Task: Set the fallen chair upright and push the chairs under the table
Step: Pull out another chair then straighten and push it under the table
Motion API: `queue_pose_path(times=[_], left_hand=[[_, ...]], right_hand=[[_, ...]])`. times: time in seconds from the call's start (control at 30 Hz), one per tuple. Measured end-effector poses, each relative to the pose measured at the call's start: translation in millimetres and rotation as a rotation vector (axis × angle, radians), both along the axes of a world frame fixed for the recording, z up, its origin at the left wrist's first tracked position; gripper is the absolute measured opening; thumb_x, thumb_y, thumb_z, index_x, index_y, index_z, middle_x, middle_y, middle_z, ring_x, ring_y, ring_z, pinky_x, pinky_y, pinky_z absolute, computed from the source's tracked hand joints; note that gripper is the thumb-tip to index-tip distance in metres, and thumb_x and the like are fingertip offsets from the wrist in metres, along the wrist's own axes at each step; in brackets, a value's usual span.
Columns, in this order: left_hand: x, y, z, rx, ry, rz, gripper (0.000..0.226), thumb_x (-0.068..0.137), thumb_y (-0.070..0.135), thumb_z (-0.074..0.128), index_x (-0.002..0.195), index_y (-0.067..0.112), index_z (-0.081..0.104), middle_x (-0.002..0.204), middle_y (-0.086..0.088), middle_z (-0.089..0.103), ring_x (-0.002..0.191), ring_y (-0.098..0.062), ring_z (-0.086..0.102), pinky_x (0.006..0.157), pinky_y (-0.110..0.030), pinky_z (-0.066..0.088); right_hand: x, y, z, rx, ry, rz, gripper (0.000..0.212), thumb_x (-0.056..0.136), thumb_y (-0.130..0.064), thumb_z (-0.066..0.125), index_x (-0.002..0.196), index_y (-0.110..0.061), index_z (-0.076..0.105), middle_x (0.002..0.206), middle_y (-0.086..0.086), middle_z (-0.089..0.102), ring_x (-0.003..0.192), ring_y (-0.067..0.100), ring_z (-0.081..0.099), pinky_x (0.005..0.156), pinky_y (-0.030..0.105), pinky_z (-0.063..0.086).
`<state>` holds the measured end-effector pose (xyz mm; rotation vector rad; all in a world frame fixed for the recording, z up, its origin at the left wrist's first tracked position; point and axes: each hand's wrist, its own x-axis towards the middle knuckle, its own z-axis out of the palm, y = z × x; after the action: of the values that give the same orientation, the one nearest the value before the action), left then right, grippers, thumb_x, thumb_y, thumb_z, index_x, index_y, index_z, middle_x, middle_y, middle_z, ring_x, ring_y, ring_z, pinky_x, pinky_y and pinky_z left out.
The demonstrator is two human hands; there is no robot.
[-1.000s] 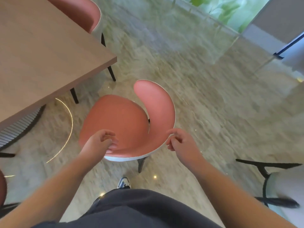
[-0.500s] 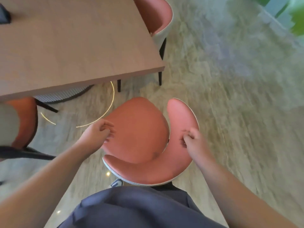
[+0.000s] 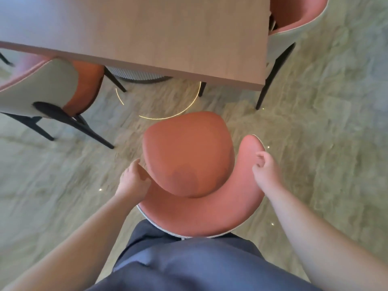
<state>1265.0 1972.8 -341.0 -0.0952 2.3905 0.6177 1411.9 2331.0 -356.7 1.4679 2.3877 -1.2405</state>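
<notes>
A coral-pink chair (image 3: 189,156) stands upright right in front of me, its seat facing the wooden table (image 3: 147,30). My left hand (image 3: 134,179) grips the left end of its curved backrest. My right hand (image 3: 266,166) rests on the right arm of the backrest, fingers curled over the rim. The seat's front edge sits a short way out from the table's near edge. At the left a second pink chair (image 3: 42,85) with a grey shell lies tipped, black legs sticking out sideways. A third pink chair (image 3: 294,15) stands at the table's right end.
The floor (image 3: 325,143) is pale marbled stone. A ribbed round table base (image 3: 138,75) shows under the tabletop, ringed by a thin glowing arc on the floor. My dark trousers (image 3: 189,265) fill the bottom of the view.
The pink chair has turned to face the table and come closer to its edge. My hands have shifted along the backrest with it, and the view has swung left onto the table.
</notes>
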Motion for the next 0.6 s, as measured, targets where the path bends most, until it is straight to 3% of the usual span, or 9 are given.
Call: queue_pose_path(times=[0.07,0.13,0.17,0.23,0.3,0.37,0.43,0.6], left_hand=[[11.1,-9.3,-13.1,-0.07,0.018,0.043,0.081,0.088,0.013,0.062,0.16,0.018,0.026,0.161,-0.013,0.039,0.151,-0.035,0.028,0.119,-0.051,0.032],[21.3,-19.4,-25.2,-0.105,-0.011,0.172,0.09,0.089,0.018,0.067,0.164,0.015,0.017,0.17,-0.012,0.022,0.158,-0.032,0.014,0.125,-0.05,0.021],[25.5,-23.2,-29.9,-0.102,-0.044,0.299,0.096,0.088,0.022,0.07,0.165,0.015,0.013,0.171,-0.012,0.019,0.157,-0.033,0.017,0.124,-0.051,0.025],[32.5,-28.9,-41.0,-0.071,-0.128,0.601,0.101,0.087,0.03,0.074,0.165,0.016,0.011,0.167,-0.013,0.028,0.144,-0.038,0.041,0.11,-0.052,0.045],[38.9,-27.4,-51.1,0.038,-0.257,0.819,0.089,0.087,0.035,0.076,0.158,0.012,0.028,0.146,-0.013,0.052,0.114,-0.036,0.063,0.094,-0.051,0.056],[45.7,-23.9,-63.1,0.152,-0.334,0.907,0.058,0.088,0.036,0.077,0.133,0.01,0.052,0.127,-0.011,0.065,0.096,-0.027,0.067,0.09,-0.051,0.059],[48.6,-22.1,-75.2,0.186,-0.335,0.959,0.052,0.085,0.037,0.081,0.124,0.013,0.056,0.12,-0.011,0.068,0.095,-0.028,0.069,0.09,-0.053,0.059],[37.4,-22.5,-90.3,0.205,-0.385,1.041,0.072,0.072,0.037,0.092,0.127,0.015,0.05,0.113,-0.009,0.067,0.099,-0.035,0.071,0.076,-0.055,0.061]], right_hand=[[-5.2,11.0,-8.7,0.077,-0.08,0.023,0.054,0.082,-0.007,0.059,0.135,-0.017,0.056,0.136,0.013,0.061,0.119,0.031,0.06,0.1,0.038,0.046],[-7.6,16.0,-17.7,0.101,-0.137,0.047,0.068,0.082,-0.009,0.063,0.147,-0.014,0.045,0.148,0.013,0.051,0.132,0.033,0.051,0.109,0.04,0.041],[-8.0,17.3,-22.8,0.094,-0.17,0.057,0.074,0.083,-0.01,0.065,0.152,-0.013,0.039,0.152,0.014,0.046,0.136,0.034,0.048,0.112,0.041,0.039],[-9.0,20.7,-35.2,0.043,-0.224,0.047,0.083,0.084,-0.012,0.068,0.157,-0.011,0.028,0.157,0.014,0.039,0.137,0.036,0.047,0.112,0.044,0.039],[-11.7,25.8,-47.6,-0.002,-0.255,-0.005,0.083,0.084,-0.014,0.071,0.155,-0.006,0.027,0.156,0.018,0.039,0.135,0.039,0.049,0.111,0.044,0.039],[-16.7,32.7,-56.1,-0.016,-0.274,-0.069,0.083,0.083,-0.018,0.075,0.151,-0.003,0.031,0.153,0.022,0.044,0.132,0.04,0.053,0.108,0.045,0.041],[-20.0,40.7,-64.9,-0.048,-0.292,-0.104,0.088,0.083,-0.025,0.078,0.153,-0.005,0.029,0.152,0.02,0.046,0.132,0.041,0.053,0.107,0.046,0.042],[-23.2,60.1,-80.9,-0.101,-0.316,-0.144,0.09,0.076,-0.042,0.083,0.147,-0.006,0.04,0.145,0.019,0.055,0.126,0.04,0.058,0.104,0.047,0.046]])
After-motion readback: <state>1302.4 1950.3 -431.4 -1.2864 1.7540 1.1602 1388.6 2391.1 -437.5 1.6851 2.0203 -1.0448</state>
